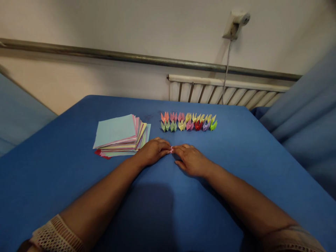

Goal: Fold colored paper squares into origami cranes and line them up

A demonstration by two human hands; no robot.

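Note:
A small folded pink paper lies on the blue table between my two hands, mostly covered by fingers. My left hand is closed on its left side, thumb and fingertips together at the paper. From the other side my right hand presses its fingers on the paper's right part, the thumb lower and a little apart. Just behind the hands stand two rows of folded paper cranes in orange, pink, yellow, green, red and purple. Left of my left hand sits a stack of coloured paper sheets, pale blue on top.
The blue table reaches to the wall. Behind it run a metal rail and a white radiator. A cord hangs from a wall socket. Blue curtains hang at both sides.

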